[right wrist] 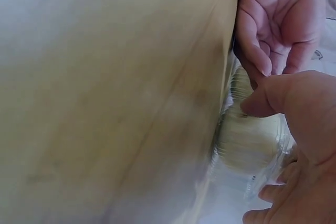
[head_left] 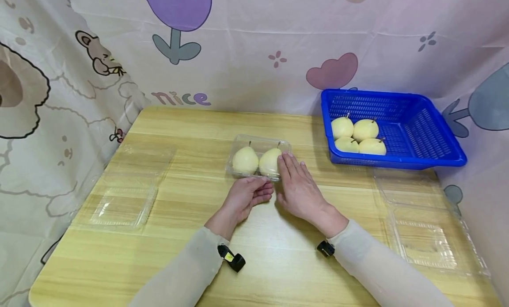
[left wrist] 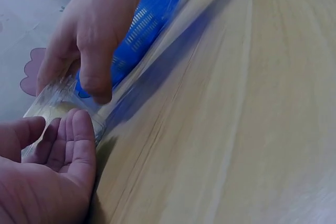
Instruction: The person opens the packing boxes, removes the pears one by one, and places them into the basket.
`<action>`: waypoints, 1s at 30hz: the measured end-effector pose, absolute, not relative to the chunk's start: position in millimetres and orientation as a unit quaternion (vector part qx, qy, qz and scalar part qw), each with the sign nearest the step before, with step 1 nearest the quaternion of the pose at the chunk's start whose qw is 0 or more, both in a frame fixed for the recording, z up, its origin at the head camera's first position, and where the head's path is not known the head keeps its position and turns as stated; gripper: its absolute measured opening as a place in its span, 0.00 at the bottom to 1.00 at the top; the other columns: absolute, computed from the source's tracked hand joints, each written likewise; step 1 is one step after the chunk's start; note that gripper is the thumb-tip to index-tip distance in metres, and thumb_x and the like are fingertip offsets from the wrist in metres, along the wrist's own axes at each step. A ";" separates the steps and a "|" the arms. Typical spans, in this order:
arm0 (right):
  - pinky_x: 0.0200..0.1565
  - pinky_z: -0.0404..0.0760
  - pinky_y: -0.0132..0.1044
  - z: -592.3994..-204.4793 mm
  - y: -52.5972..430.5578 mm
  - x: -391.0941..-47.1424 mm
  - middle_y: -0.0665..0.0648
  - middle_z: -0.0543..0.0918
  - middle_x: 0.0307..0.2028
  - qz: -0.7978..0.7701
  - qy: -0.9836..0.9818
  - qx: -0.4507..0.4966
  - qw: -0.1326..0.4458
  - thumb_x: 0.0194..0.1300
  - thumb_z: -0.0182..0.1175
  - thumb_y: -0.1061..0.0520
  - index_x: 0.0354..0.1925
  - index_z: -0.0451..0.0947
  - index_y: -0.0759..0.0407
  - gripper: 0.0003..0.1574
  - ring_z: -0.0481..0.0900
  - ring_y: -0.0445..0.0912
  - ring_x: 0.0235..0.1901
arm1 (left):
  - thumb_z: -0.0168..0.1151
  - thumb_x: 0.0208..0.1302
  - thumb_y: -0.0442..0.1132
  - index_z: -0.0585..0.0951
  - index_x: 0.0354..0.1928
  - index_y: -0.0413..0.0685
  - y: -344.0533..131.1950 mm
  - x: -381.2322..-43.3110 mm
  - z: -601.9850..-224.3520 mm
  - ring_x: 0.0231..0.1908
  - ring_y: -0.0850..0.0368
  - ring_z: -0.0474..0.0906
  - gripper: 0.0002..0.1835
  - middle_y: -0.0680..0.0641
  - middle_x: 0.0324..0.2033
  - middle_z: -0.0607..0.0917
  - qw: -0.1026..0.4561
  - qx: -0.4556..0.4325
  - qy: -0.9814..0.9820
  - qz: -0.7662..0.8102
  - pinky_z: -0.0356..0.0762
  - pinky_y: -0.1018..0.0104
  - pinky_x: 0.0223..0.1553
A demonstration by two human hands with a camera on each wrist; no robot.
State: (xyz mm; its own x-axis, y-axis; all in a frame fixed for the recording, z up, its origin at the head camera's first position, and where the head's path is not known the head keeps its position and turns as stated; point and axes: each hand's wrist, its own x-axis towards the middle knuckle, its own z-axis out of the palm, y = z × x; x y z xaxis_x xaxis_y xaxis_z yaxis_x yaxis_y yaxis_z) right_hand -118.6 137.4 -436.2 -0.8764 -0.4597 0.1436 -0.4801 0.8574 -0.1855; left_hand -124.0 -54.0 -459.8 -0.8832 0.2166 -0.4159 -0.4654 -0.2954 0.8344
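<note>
Two pale yellow pears [head_left: 245, 160] sit side by side in a clear plastic clamshell box [head_left: 258, 141], stems toward the back wall, with the lid over them. My right hand [head_left: 299, 187] lies along the box's right end, its fingers straight and touching the plastic. At the front edge is my left hand [head_left: 247, 196], palm turned inward, fingers loosely bent and thumb apart from them. The left wrist view shows this left hand [left wrist: 58, 166] close against the box. In the right wrist view, the right thumb reaches over the front side of the box near a pear [right wrist: 249, 140].
A blue plastic basket [head_left: 397, 161] with several pears [head_left: 366, 130] in its left part stands at the back right. An opened clear clamshell [head_left: 123, 196] lies at the left of the wooden table [head_left: 191, 130], another opened clamshell [head_left: 429, 236] at the right. Printed cloth hangs behind.
</note>
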 end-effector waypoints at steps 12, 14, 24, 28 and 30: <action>0.81 0.54 0.62 -414.3 146.9 -133.4 0.68 0.54 0.82 0.238 -0.940 0.246 -0.009 0.62 0.62 0.69 0.82 0.52 0.66 0.54 0.54 0.64 0.81 | 0.59 0.79 0.36 0.82 0.56 0.28 -53.1 -122.2 -458.4 0.36 0.59 0.89 0.15 0.46 0.38 0.91 0.209 -0.106 0.546 0.805 0.90 0.67 0.43; 0.80 0.56 0.60 -410.3 148.6 -137.4 0.67 0.57 0.82 0.274 -0.933 0.234 -0.006 0.65 0.60 0.68 0.82 0.56 0.65 0.50 0.57 0.63 0.80 | 0.59 0.79 0.35 0.83 0.56 0.28 -53.0 -121.9 -458.8 0.36 0.59 0.89 0.15 0.46 0.38 0.91 0.206 -0.106 0.546 0.805 0.90 0.67 0.43; 0.57 0.83 0.56 -403.9 160.3 -173.5 0.66 0.87 0.55 0.383 -0.922 0.053 0.011 0.80 0.55 0.47 0.63 0.81 0.65 0.27 0.84 0.60 0.55 | 0.56 0.80 0.36 0.83 0.56 0.28 -53.4 -122.2 -457.0 0.37 0.57 0.90 0.16 0.38 0.45 0.91 0.218 -0.099 0.551 0.800 0.90 0.65 0.45; 0.43 0.84 0.45 -405.9 163.0 -183.7 0.64 0.90 0.44 0.424 -0.905 -0.013 -0.034 0.80 0.55 0.41 0.49 0.87 0.65 0.29 0.87 0.56 0.45 | 0.56 0.80 0.37 0.83 0.56 0.28 -54.0 -121.9 -457.3 0.37 0.57 0.89 0.16 0.41 0.42 0.91 0.218 -0.095 0.555 0.797 0.90 0.65 0.45; 0.41 0.84 0.41 -408.1 162.5 -187.3 0.64 0.90 0.42 0.462 -0.884 -0.036 -0.064 0.80 0.56 0.42 0.46 0.87 0.67 0.29 0.88 0.55 0.43 | 0.56 0.80 0.37 0.83 0.55 0.28 -54.0 -121.8 -457.5 0.37 0.57 0.89 0.16 0.42 0.41 0.91 0.218 -0.095 0.556 0.797 0.90 0.65 0.45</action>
